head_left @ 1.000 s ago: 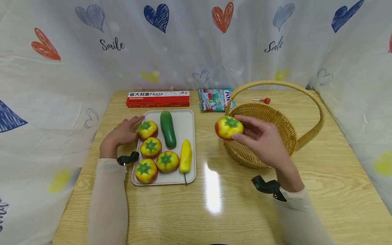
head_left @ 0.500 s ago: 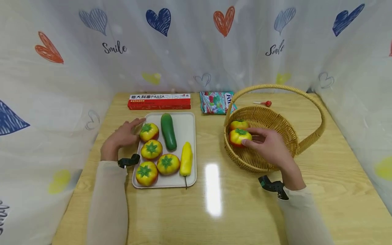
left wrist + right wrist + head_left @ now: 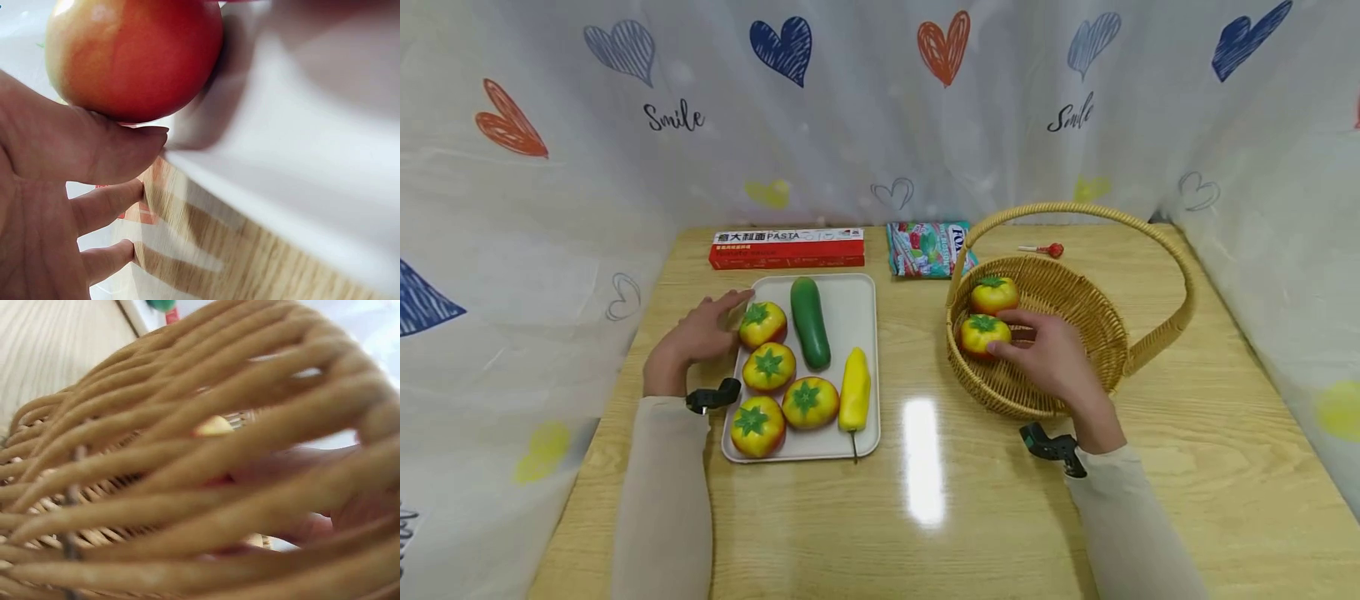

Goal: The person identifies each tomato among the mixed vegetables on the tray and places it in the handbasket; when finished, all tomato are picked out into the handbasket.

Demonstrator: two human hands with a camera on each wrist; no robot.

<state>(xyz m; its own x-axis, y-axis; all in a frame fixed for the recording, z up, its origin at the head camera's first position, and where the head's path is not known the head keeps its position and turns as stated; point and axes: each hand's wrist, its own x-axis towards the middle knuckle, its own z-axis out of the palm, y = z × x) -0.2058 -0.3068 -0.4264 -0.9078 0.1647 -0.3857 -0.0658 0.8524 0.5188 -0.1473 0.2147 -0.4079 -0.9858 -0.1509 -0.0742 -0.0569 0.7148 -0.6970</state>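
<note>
Inside the wicker basket [image 3: 1037,408], my right hand [image 3: 1052,354] pinches a yellow-red tomato [image 3: 983,335] between thumb and fingers. Another tomato [image 3: 995,294] lies behind it in the basket. The weave hides most of that hand in the right wrist view. At the left, my left hand [image 3: 696,333] rests by the rim of the white tray [image 3: 853,312], fingers extended. Its thumb [image 3: 125,150] lies right beside the nearest tomato [image 3: 137,59]. On the tray are several tomatoes [image 3: 769,367], a green cucumber [image 3: 810,323] and a yellow pepper [image 3: 854,390].
A red pasta box [image 3: 786,248] lies behind the tray. To its right sits a teal candy bag [image 3: 928,250], and a red lollipop [image 3: 1054,250] lies behind the basket. The basket's tall handle [image 3: 1078,207] arches above it. A heart-print curtain [image 3: 850,142] hangs behind the table.
My right hand has lowered the tomato from above the basket's left rim into the basket. The other tomato inside has come into view. My left hand stays by the tray.
</note>
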